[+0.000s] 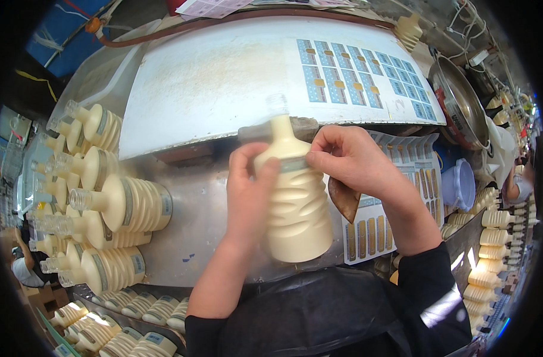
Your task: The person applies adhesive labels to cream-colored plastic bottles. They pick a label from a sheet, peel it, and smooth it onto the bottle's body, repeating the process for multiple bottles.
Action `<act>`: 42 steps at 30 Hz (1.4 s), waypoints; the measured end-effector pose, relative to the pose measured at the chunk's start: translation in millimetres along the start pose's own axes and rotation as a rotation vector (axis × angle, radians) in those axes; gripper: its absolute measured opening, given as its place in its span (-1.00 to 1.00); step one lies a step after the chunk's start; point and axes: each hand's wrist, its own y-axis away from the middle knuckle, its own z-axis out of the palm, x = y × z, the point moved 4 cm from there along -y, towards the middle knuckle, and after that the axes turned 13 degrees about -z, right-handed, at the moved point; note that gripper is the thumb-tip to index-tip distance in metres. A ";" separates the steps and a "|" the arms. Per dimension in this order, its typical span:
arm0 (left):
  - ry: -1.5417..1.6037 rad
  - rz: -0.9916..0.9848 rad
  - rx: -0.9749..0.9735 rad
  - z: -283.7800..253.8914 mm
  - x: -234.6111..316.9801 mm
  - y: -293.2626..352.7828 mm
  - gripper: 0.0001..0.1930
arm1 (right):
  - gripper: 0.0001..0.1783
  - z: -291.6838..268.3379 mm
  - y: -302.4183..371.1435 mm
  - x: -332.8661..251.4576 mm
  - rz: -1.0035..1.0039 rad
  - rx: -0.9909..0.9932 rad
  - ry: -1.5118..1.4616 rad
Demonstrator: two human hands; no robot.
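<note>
A cream-coloured bottle [300,217] with a clear glass neck and a wavy ribbed body stands slightly tilted in front of me. My left hand [247,193] is closed round its left side, thumb on the shoulder. A grey-green label strip [293,165] runs across the shoulder. At the strip's right end, my right hand [351,160] pinches with thumb and fingers against the bottle. The pinched end itself is hidden. Behind the neck lies a dark cloth-like pad [305,127]. Below my right wrist hangs a brown pointed piece [344,199].
Several similar bottles [119,202] lie stacked at left; more fill trays [140,306] at lower left and racks [485,268] at right. Label sheets [343,74] lie on the white board [218,77]. Another label sheet [369,238], a lilac bucket [459,185] and a metal pan [462,101] are at right.
</note>
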 end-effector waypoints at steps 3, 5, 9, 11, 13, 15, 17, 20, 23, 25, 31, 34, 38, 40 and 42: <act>0.077 -0.014 -0.047 -0.2 -1.5 0.2 -0.68 | -0.83 3.4 1.1 0.6 -0.007 0.040 0.007; 0.109 -0.005 -0.071 -2.3 -2.8 0.3 -0.68 | -0.82 7.4 2.0 -6.8 -0.053 0.061 0.046; 0.179 0.001 -0.123 -2.6 -4.5 -0.3 -0.69 | -0.80 8.2 3.2 -10.5 -0.093 0.079 0.113; 0.189 0.008 -0.131 -3.0 -5.4 -1.4 -0.71 | -0.80 7.1 4.3 -10.0 -0.077 0.083 0.110; 0.184 0.030 -0.112 -5.1 -8.2 -3.3 -0.72 | -0.80 6.8 4.9 -10.1 -0.061 0.082 0.102; 0.162 0.070 -0.072 -7.1 -12.1 -6.7 -0.73 | -0.80 6.4 5.5 -10.1 -0.045 0.082 0.091; 0.195 0.019 -0.093 -6.7 -8.0 -3.3 -0.71 | -0.81 7.1 6.0 -7.2 -0.057 0.081 0.052; 0.117 0.053 -0.059 -2.9 0.9 1.9 -0.68 | -0.80 4.7 7.0 -3.5 -0.034 0.084 -0.006; -0.043 0.101 0.024 -3.0 0.6 2.1 -0.68 | -0.72 -0.6 8.4 4.4 0.041 0.048 -0.065; -0.087 0.101 0.043 -1.2 -0.5 -0.2 -0.69 | -0.69 -2.7 10.8 11.7 0.056 0.045 -0.125; -0.041 0.088 0.015 -4.9 -3.3 -3.1 -0.69 | -0.84 3.3 19.2 9.1 0.059 0.050 -0.281; -0.045 0.093 0.014 -5.9 -5.6 -3.2 -0.68 | -0.83 5.1 16.8 16.3 0.015 0.082 -0.248; -0.003 0.082 0.000 -5.4 -6.2 -1.5 -0.67 | -0.83 7.4 15.6 19.2 -0.016 0.111 -0.193; 0.000 0.079 0.005 -5.0 -6.0 -1.6 -0.67 | -0.84 8.3 15.2 21.6 -0.012 0.119 -0.197; 0.007 0.082 0.008 -5.5 -7.8 -3.3 -0.68 | -0.84 9.5 15.3 25.2 -0.001 0.129 -0.211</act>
